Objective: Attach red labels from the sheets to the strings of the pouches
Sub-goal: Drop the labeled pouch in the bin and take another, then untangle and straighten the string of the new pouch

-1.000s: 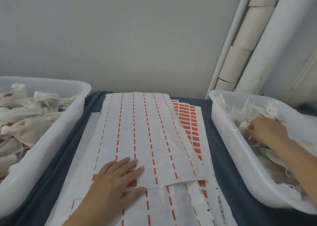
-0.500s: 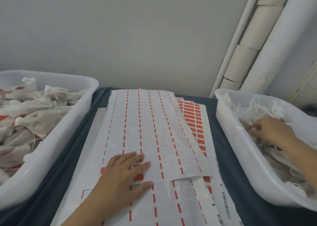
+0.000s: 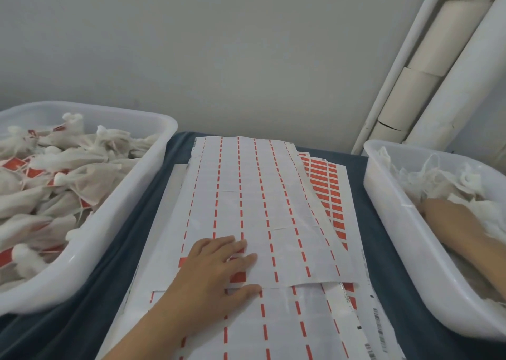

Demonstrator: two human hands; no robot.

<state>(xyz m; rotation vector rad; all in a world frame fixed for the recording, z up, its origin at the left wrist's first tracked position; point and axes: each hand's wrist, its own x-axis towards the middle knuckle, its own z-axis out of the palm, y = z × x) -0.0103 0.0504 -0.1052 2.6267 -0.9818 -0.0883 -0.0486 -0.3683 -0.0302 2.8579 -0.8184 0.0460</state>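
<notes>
Overlapping label sheets (image 3: 260, 209) lie on the cloth between two bins. The top one is mostly peeled, with thin red strips left and a few red labels (image 3: 237, 276) by my fingers. A fuller sheet of red labels (image 3: 328, 190) shows beneath on the right. My left hand (image 3: 216, 266) presses flat on the top sheet with its fingers spread. My right hand (image 3: 449, 217) reaches into the right bin (image 3: 388, 223) among unlabelled white pouches (image 3: 438, 179), which hide its fingers. The left bin (image 3: 137, 195) holds pouches with red labels (image 3: 68, 168).
A dark blue cloth (image 3: 364, 168) covers the table under the sheets and bins. White pipes and cardboard tubes (image 3: 427, 67) lean in the back right corner against the grey wall. Barcoded sheet edges (image 3: 377, 324) stick out at the lower right.
My right hand has pushed deeper into the pouches in the right bin, so its fingers are now covered. My left hand stays flat on the sheet.
</notes>
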